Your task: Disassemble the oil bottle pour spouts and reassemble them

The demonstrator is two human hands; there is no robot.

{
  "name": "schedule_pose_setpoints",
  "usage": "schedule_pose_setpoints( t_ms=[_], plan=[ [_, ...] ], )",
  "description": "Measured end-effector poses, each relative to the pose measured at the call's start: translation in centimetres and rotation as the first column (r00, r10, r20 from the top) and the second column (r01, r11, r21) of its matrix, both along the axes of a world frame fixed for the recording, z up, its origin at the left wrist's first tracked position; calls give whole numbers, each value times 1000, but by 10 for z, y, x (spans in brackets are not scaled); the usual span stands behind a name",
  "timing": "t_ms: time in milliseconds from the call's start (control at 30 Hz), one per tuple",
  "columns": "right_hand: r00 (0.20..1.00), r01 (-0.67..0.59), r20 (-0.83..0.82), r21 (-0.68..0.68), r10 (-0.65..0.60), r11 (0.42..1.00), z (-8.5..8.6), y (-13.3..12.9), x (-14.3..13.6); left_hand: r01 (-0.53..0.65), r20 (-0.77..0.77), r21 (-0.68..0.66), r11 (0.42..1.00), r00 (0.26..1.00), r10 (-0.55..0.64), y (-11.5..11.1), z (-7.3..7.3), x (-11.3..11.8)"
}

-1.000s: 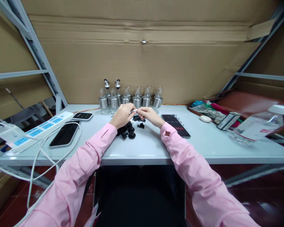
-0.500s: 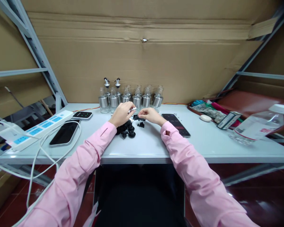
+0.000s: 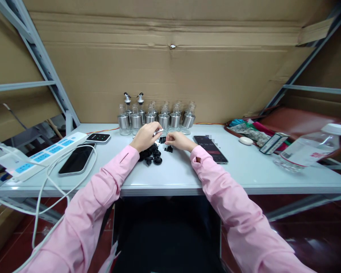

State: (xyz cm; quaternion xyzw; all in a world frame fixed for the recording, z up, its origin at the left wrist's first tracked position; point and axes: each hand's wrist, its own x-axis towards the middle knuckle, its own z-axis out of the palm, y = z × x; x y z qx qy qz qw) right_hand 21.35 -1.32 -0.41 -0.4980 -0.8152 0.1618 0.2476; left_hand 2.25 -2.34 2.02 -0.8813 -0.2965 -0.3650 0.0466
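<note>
My left hand (image 3: 146, 137) is closed, its fingertips pinching a small white-and-silver piece (image 3: 158, 131) whose exact kind I cannot make out. Just to its right, my right hand (image 3: 180, 140) has thumb and fingers pressed together; anything between them is too small to see. Tiny black parts (image 3: 168, 149) lie in a little cluster below the right fingertips. Black stopper-like pieces (image 3: 157, 157) are heaped under and in front of the left hand, which partly covers them. Behind both hands stand several glass bottles (image 3: 164, 121) with metal sleeves, two topped with pourers (image 3: 140, 98).
On the left are a power strip (image 3: 48, 151), a phone (image 3: 77, 161), white cables and a small black device (image 3: 98, 138). To the right lie another phone (image 3: 211, 149), a white oval object (image 3: 246, 141), a small box (image 3: 274, 143) and a plastic bottle (image 3: 307, 153).
My right hand has shifted very slightly left, its fingers still pinched. The left hand keeps its grip on the small white-and-silver piece. The whole view has moved a little.
</note>
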Motion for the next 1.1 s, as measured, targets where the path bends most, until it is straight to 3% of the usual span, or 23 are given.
schedule_pose_setpoints(
  t_ms=[200,633,1100],
  plan=[
    [1000,7,2,10,-7,1000,0,-2,-2,4,1,1,1000,1000,-4,1,0,0],
    [994,-103,32,64,101,993,-6,3,-2,9,1,10,1000,1000,-9,3,-2,0],
    [996,-12,90,-43,16,999,5,-9,-6,15,8,28,1000,1000,-15,2,-1,-1]
  ],
)
